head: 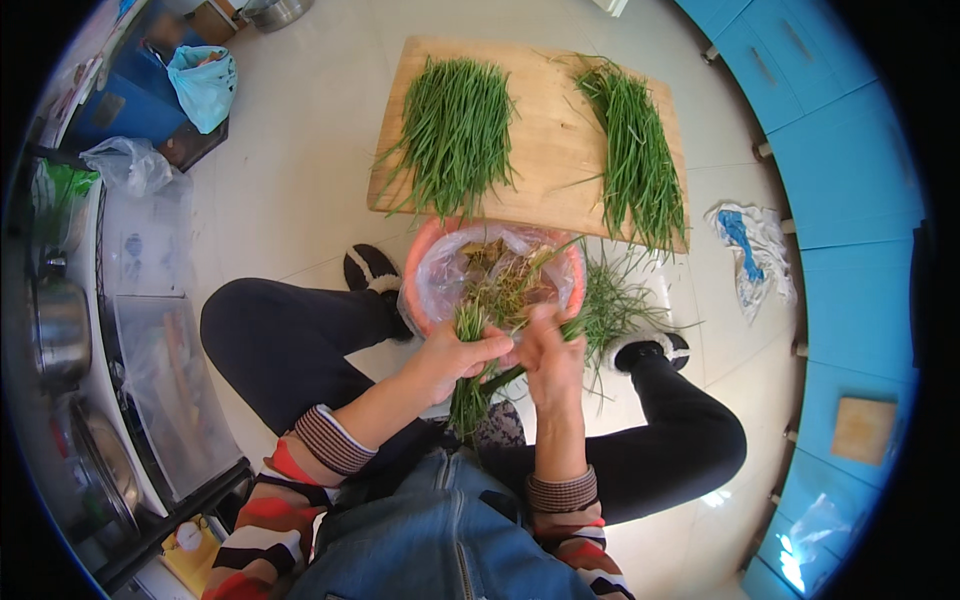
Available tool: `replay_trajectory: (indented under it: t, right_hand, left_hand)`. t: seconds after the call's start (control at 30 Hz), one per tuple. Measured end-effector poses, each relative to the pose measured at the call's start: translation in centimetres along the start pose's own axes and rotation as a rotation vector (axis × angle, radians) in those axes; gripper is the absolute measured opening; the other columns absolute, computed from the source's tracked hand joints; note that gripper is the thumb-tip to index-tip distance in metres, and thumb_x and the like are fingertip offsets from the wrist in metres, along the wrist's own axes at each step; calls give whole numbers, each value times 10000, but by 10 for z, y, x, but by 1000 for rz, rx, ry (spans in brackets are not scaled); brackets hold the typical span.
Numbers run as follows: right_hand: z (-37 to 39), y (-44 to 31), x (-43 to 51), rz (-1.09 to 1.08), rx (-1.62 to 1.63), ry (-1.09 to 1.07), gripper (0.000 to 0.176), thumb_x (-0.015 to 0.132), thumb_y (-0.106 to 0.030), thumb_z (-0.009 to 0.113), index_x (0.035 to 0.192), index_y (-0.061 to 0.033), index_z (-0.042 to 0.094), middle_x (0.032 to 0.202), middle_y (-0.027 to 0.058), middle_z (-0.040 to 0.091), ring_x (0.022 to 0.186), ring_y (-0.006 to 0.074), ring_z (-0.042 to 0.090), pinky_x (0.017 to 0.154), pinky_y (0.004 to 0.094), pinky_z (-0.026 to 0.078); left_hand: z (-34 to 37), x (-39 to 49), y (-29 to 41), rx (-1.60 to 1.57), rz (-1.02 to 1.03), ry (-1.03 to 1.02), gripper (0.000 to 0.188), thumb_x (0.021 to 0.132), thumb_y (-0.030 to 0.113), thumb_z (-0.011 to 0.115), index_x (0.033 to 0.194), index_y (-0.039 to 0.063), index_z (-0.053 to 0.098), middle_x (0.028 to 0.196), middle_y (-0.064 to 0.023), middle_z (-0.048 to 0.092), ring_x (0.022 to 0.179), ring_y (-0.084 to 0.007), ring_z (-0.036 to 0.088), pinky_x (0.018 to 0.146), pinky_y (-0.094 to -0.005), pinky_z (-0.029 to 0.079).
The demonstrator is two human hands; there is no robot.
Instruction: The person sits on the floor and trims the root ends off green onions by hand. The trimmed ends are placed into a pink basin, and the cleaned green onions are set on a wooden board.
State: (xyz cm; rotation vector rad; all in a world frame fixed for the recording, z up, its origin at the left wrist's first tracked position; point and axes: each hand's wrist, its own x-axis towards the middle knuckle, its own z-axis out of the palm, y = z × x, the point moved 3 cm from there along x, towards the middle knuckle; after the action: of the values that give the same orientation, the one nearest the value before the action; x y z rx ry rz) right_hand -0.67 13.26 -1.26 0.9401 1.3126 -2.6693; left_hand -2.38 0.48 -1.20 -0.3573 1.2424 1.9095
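My left hand (450, 358) grips a bunch of garlic chives (469, 409); the pale cut ends stick up above the fingers and the leaves hang down below. Close beside it, my right hand (556, 356) is blurred, with some green stalks showing in its fingers. Both hands are over the near rim of a pink bin (420, 247) lined with a clear plastic bag. Inside lie yellowed scraps (502, 281). Beyond the bin is a wooden board (555, 150) bearing a wide pile of chives (457, 131) on its left and a narrower pile (637, 150) on its right.
Loose chives (619, 296) lie on the floor right of the bin, by my shoe (667, 349). A crumpled white-and-blue bag (750, 255) lies before the blue cabinets (847, 187). Left stand a rack with a steel pot (64, 330) and a hanging turquoise bag (204, 86).
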Motion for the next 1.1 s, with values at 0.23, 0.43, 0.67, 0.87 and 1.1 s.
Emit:
replay_trajectory:
  t: [0.23,0.43,0.67,0.87,1.1]
  right_hand:
    - [1,7,-5,52,-268,-37,279,854,-270,500,842,3,560,556,-35,424,440,45,336,384,200,260]
    - [-9,-14,1,-422,-59,67,287,883,-243,448,653,-72,476,569,-10,426,539,92,425,507,235,383]
    - [-7,-22,-17,-478,-832,-209,196,715,-34,640,900,-21,579,683,1,527,538,60,430,481,200,360]
    - [14,1,-17,-511,-746,-431,104,719,-16,621,815,-2,584,667,25,502,613,89,457,581,212,382]
    - [5,-10,-20,-349,-539,-258,47,739,1,578,781,-17,587,673,-29,476,631,56,422,572,199,347]
  left_hand:
    - [4,1,-2,-8,5,-44,152,762,175,614,808,47,547,592,36,445,453,-50,352,419,-208,317]
    - [-3,4,1,-160,-38,-12,232,817,197,552,936,2,513,558,57,369,461,-56,351,526,-270,396]
    - [-17,8,8,-358,33,111,198,823,182,542,919,16,489,555,56,350,473,-71,358,527,-267,397]
    - [-20,11,8,-355,85,117,159,814,152,546,896,25,497,573,38,359,508,-77,373,504,-240,366]
    - [-19,6,9,-435,53,124,165,812,127,549,911,19,475,583,27,378,524,-86,391,541,-245,394]
